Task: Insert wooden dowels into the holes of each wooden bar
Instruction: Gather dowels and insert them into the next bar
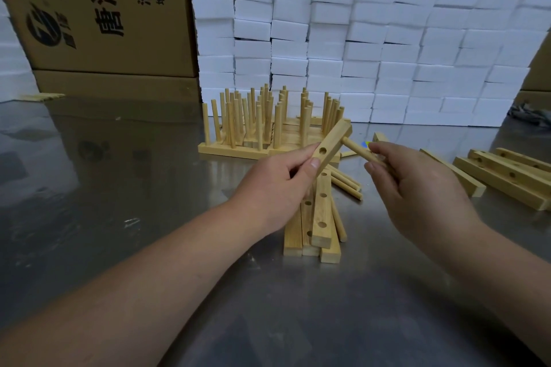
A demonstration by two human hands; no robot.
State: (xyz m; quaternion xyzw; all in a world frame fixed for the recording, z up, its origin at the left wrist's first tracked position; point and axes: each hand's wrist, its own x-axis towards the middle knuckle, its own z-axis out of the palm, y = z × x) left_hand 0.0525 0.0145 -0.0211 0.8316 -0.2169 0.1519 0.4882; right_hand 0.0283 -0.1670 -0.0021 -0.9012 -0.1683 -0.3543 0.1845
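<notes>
My left hand [274,188] grips a wooden bar [332,144] tilted up and to the right above the table, with one empty hole showing near my thumb. My right hand [417,188] pinches a wooden dowel [356,149] whose far end sits in the bar's side near its upper end. Below my hands lies a small pile of bars with empty holes [320,214]. A few loose dowels [346,183] lie beside that pile.
Finished bars with upright dowels [262,119] stand in a cluster behind my hands. More bars with holes [507,176] lie at the right. A wall of white foam blocks [372,48] and cardboard boxes [98,9] closes the back of the steel table [119,188].
</notes>
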